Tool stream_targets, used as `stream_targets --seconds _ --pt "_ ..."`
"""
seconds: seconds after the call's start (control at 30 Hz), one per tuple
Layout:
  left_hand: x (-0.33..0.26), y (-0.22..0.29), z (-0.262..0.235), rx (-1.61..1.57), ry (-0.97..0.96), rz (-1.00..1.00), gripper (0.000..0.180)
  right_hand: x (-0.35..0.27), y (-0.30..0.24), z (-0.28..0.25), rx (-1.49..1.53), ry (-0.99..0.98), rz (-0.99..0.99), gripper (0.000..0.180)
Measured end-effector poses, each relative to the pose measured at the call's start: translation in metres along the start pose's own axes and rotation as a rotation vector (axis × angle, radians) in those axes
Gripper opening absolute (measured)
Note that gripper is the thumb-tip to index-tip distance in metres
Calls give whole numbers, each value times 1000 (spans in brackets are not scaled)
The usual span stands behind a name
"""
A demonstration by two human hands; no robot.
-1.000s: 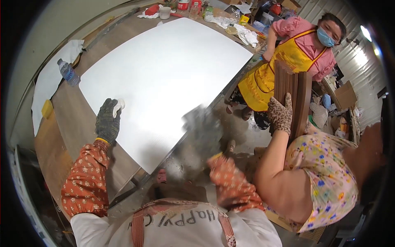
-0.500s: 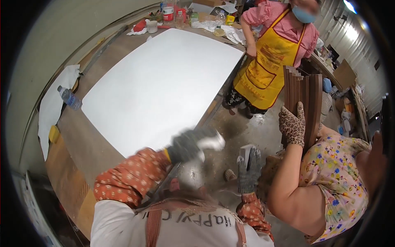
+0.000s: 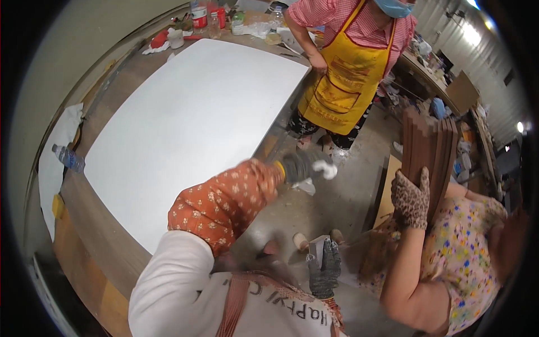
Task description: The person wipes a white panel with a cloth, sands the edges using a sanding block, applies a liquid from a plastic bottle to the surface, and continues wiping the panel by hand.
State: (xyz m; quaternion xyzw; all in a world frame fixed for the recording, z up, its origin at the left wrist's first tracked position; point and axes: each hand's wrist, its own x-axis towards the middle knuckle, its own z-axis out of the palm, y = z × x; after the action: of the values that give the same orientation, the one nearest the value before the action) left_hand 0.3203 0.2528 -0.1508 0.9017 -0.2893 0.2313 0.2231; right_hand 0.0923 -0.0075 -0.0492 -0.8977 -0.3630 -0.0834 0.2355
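My left hand [image 3: 303,167], in a dark grey glove, is blurred by motion and reaches past the right edge of a large white panel [image 3: 185,135]. It grips a crumpled white cloth [image 3: 325,169], part of which sticks out at the fingers. My right hand [image 3: 324,275], gloved alike, is low in front of me, its fingers around a small pale block-like thing [image 3: 318,247] whose kind I cannot make out. The panel lies flat on a brown worktable [image 3: 120,238] at my left.
At the right, a co-worker in a leopard-print glove holds a stack of brown boards [image 3: 426,151]. Another person in a yellow apron [image 3: 339,78] stands at the panel's far right corner. A plastic bottle [image 3: 69,159] and yellow sponge [image 3: 58,206] sit left; jars [image 3: 199,17] line the back.
My left hand has swung right with the cloth, away from over the panel's near edge. My right hand still holds the pale thing. The view has shifted, with the panel now farther left.
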Motion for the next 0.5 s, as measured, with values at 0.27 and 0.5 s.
stream_targets --seconds 0.27,0.5 --pt "-54 -146 -155 -976 585 -1179 22 145 226 -154 2169 120 894 47" --pt "43 -112 -30 -210 350 -218 17 78 124 -25 2025 42 901 46"
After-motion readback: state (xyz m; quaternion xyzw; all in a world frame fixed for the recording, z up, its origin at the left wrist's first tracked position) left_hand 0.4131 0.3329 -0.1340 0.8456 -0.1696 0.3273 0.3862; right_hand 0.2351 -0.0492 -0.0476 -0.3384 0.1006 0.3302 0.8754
